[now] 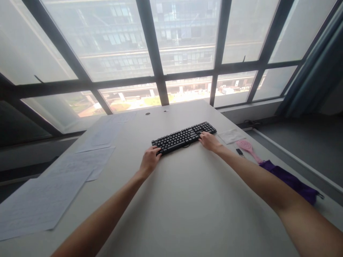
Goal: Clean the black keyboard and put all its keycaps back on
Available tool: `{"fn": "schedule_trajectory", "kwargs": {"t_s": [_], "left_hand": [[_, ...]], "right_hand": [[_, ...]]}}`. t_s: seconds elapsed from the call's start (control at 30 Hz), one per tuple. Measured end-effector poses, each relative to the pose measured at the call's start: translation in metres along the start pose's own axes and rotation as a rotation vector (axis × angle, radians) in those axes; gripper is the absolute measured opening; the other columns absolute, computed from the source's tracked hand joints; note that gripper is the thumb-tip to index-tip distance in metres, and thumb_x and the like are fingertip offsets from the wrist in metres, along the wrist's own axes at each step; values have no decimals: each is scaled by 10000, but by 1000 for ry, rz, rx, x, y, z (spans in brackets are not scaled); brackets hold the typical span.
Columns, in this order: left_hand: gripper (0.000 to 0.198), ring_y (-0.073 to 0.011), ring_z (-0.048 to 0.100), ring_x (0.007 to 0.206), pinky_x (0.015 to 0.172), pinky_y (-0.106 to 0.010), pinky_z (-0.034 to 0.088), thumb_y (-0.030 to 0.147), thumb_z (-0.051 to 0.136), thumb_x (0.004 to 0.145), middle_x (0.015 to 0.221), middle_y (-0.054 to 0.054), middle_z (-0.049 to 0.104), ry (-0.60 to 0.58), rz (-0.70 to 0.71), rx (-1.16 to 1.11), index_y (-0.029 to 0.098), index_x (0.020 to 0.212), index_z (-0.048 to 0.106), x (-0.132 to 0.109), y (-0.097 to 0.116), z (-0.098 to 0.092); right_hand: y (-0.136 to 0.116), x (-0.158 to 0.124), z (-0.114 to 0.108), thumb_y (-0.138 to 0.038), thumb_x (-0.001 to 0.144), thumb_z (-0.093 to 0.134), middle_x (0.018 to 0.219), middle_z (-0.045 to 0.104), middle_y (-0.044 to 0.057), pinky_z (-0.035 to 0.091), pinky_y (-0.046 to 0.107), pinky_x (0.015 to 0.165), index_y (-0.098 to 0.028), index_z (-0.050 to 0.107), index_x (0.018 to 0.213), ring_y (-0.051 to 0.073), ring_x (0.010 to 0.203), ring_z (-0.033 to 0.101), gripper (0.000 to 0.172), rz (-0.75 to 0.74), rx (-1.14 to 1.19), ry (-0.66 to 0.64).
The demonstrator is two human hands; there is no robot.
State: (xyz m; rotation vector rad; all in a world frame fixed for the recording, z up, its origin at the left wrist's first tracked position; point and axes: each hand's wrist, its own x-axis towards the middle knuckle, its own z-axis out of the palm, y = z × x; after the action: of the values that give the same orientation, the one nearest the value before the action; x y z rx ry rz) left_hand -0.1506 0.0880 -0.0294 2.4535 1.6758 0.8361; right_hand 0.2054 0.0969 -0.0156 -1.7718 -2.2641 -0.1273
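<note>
A black computer keyboard (182,138) lies at a slant on the white table, its right end farther from me than its left. My left hand (150,157) grips its left end, with fingers over the corner keys. Farther right, my right hand (209,140) holds the front edge near the number pad, the thumb and fingers closed on it. Part of a dark cable shows under the front edge between my hands. The undersides of my fingers are hidden.
Printed sheets of paper (45,203) cover the table's left side. Along the right edge are a clear plastic bag (232,136), a pink hairbrush (245,145), a small black object (239,152) and a purple cloth pouch (291,181). Windows stand behind the white table (184,214).
</note>
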Motion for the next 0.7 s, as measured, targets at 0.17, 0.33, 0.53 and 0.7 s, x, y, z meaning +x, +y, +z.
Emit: {"fn": "schedule_trajectory", "kwargs": {"t_s": [0.17, 0.33, 0.53, 0.7], "left_hand": [[275, -300, 648, 1120, 1069, -444, 490, 133, 668, 840, 1184, -155, 695, -23, -14, -51, 130, 1106, 736, 52, 25, 31], [311, -292, 632, 1145, 1072, -430, 474, 87, 657, 849, 1222, -170, 669, -36, -21, -91, 114, 1156, 701, 87, 58, 63], [395, -287, 582, 1243, 1137, -444, 420, 73, 528, 902, 1303, -206, 623, 0, 0, -138, 62, 1287, 612, 76, 71, 45], [422, -275, 586, 1257, 1135, -448, 437, 194, 505, 928, 1333, -143, 639, -58, 133, -169, 126, 1335, 596, -7, 55, -2]], "right_hand": [[38, 22, 3, -321, 1069, 409, 1165, 667, 201, 437, 314, 1011, 18, 628, 1114, 219, 1137, 633, 406, 101, 22, 25], [73, 16, -3, -390, 1050, 429, 1094, 699, 192, 441, 331, 1012, -22, 658, 951, 213, 1099, 644, 445, 222, 175, 134], [90, -87, -35, -232, 1021, 412, 1242, 640, 219, 407, 384, 1093, -21, 621, 1201, 263, 1218, 570, 347, 256, 169, 290], [104, -239, -35, -334, 984, 404, 1281, 632, 215, 424, 467, 1110, -86, 599, 1296, 329, 1231, 567, 443, 471, 44, 381]]}}
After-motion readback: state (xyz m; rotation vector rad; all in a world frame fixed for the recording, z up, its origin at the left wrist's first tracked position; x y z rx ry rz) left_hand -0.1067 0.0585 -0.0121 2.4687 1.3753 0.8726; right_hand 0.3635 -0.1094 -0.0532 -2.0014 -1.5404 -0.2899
